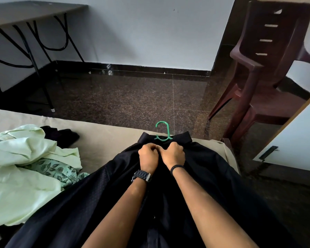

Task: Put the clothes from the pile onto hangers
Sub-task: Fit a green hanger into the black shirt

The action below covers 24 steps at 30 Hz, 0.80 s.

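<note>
A black shirt (213,176) lies spread on the bed (104,135) with its collar toward the far edge. The hook of a green hanger (162,130) sticks out of the collar; the hanger's body is hidden inside the shirt. My left hand (148,157) and my right hand (174,154) sit side by side just below the collar, each pinching the shirt's front fabric with curled fingers. A pile of clothes lies at the left: a pale green garment (20,165), a green leaf-print piece (57,170) and a dark item (61,134).
A dark plastic chair (263,72) stands at the right on the speckled floor (132,97). A folding table with black legs (30,42) is at the back left. A white door or cabinet panel (297,138) is at the right edge.
</note>
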### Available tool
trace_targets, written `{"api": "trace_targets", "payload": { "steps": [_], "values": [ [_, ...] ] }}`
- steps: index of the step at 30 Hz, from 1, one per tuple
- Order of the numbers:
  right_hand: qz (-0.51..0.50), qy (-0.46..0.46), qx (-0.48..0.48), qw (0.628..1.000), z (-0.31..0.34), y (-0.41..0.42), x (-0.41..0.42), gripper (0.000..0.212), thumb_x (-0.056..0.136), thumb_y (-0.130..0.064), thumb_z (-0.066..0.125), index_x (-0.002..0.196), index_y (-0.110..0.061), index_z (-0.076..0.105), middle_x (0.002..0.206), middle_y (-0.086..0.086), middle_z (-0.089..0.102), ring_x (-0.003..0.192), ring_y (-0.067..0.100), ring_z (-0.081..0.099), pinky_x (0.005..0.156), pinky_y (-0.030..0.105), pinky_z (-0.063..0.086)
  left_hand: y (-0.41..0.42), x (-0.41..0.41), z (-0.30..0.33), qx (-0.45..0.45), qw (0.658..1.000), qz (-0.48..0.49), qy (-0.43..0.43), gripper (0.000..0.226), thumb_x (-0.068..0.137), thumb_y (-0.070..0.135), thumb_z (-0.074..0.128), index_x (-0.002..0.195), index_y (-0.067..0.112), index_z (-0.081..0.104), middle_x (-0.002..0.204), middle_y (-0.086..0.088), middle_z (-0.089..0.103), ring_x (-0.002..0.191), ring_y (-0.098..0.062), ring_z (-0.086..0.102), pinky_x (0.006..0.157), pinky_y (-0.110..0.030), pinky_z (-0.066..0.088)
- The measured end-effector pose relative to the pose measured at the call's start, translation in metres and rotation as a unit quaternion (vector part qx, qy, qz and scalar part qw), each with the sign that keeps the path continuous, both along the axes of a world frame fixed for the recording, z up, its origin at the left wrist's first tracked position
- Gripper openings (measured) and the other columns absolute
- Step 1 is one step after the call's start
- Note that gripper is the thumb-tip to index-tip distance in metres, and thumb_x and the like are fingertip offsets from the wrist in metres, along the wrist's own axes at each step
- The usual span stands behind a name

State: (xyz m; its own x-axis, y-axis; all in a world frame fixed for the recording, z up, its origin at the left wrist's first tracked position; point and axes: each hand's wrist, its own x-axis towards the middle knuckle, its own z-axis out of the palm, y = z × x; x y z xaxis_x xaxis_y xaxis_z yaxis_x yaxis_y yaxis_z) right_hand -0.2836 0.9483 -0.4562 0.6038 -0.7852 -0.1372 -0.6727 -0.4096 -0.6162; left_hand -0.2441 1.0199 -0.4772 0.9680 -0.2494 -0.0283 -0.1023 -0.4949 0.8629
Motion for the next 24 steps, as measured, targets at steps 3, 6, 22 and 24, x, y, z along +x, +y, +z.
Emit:
{"api": "trace_targets", "payload": {
  "steps": [3,6,22,24],
  "values": [
    [-0.008,0.018,0.003,1.000,0.003,-0.003,0.004,0.054,0.079,-0.054,0.068,0.105,-0.007,0.062,0.115,0.015,0.064,0.108,0.036,0.061,0.081,0.039,0.050,-0.001,0.003,-0.002,0.008,0.999,-0.038,-0.004,0.032,0.083,-0.005,0.048,0.102,0.005,0.072,0.105,-0.011,0.072,0.104,-0.022,0.063,0.089,-0.023,0.041],
    [-0.029,0.012,0.045,0.998,0.004,-0.006,0.006,0.049,0.078,-0.045,0.073,0.107,-0.008,0.062,0.117,0.014,0.064,0.109,0.034,0.061,0.082,0.039,0.051,-0.001,0.005,-0.008,0.028,0.999,-0.040,-0.019,0.031,0.083,-0.004,0.051,0.106,0.005,0.071,0.108,-0.015,0.068,0.106,-0.026,0.061,0.092,-0.022,0.038],
    [-0.061,-0.098,0.157,0.981,-0.009,-0.008,0.000,0.044,0.076,-0.051,0.070,0.055,-0.013,0.061,0.072,0.010,0.069,0.073,0.026,0.064,0.063,0.032,0.050,0.012,0.013,-0.022,-0.061,0.986,-0.138,0.073,0.029,0.090,-0.002,0.050,0.097,0.016,0.071,0.091,-0.003,0.069,0.058,-0.004,0.059,0.053,-0.019,0.049],
    [-0.061,-0.118,0.165,0.977,-0.009,-0.008,0.000,0.035,0.078,-0.038,0.073,0.055,-0.014,0.062,0.067,0.010,0.069,0.071,0.028,0.067,0.065,0.040,0.057,0.010,0.011,-0.019,-0.056,0.991,-0.108,0.063,0.023,0.088,0.001,0.054,0.099,0.015,0.070,0.094,-0.005,0.071,0.066,-0.011,0.063,0.060,-0.024,0.055]
  ]
}}
